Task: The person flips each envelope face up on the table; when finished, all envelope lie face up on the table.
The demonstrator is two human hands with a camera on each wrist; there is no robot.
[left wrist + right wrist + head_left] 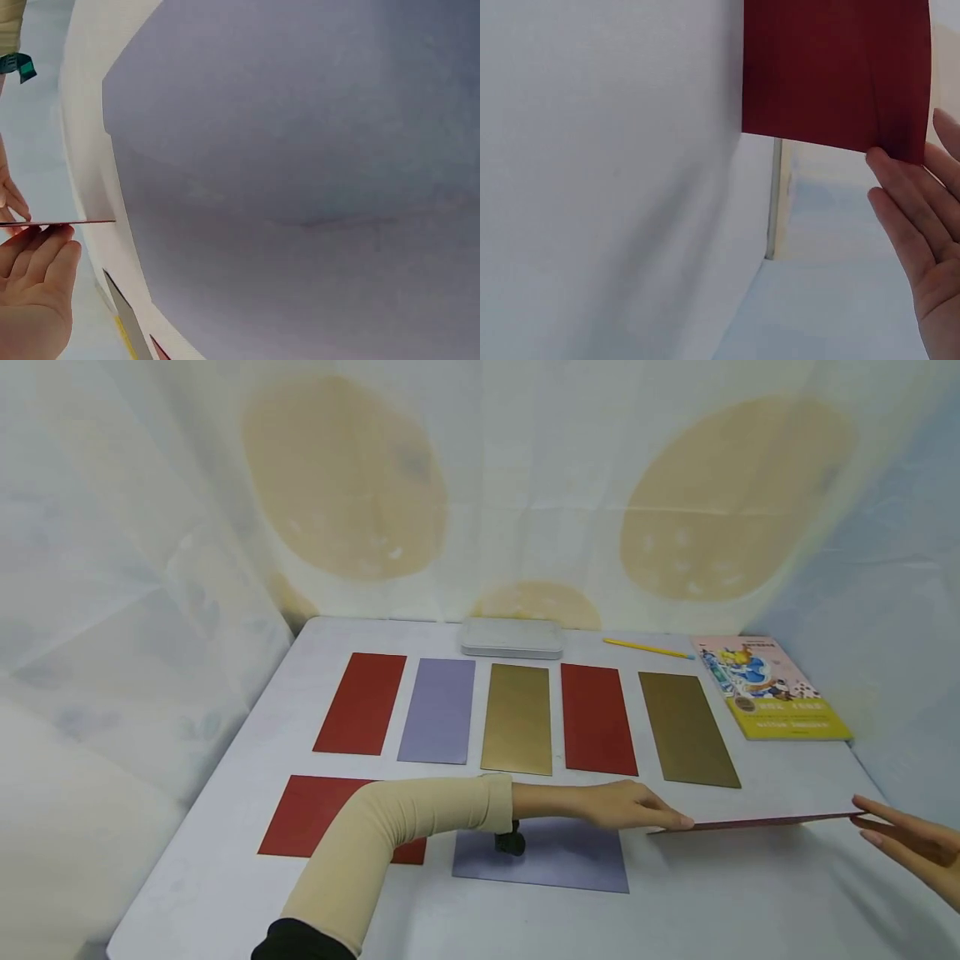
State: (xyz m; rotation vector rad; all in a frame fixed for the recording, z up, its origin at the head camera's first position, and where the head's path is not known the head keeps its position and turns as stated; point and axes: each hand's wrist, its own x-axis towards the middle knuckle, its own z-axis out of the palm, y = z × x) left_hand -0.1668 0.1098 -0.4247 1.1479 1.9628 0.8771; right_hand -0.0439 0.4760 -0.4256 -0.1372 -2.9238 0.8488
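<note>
A thin red card (757,822) is held nearly edge-on over the white table, its red face broad in the right wrist view. My left hand (626,804) reaches across and grips its left end; the left wrist view shows those fingers (56,259) against the card's edge. At the opposite end, my right hand (911,847) pinches the card near a corner, fingers (911,210) on the red face and thumb on the other side. Below my left forearm lies a purple card (547,864). Another red card (315,814) is partly covered by the beige sleeve.
Behind is a row of several flat cards, among them a red card (362,703), a purple card (437,712) and a gold card (517,718). At the back are a grey flat case (512,637), a yellow pencil (648,648) and a picture book (768,685).
</note>
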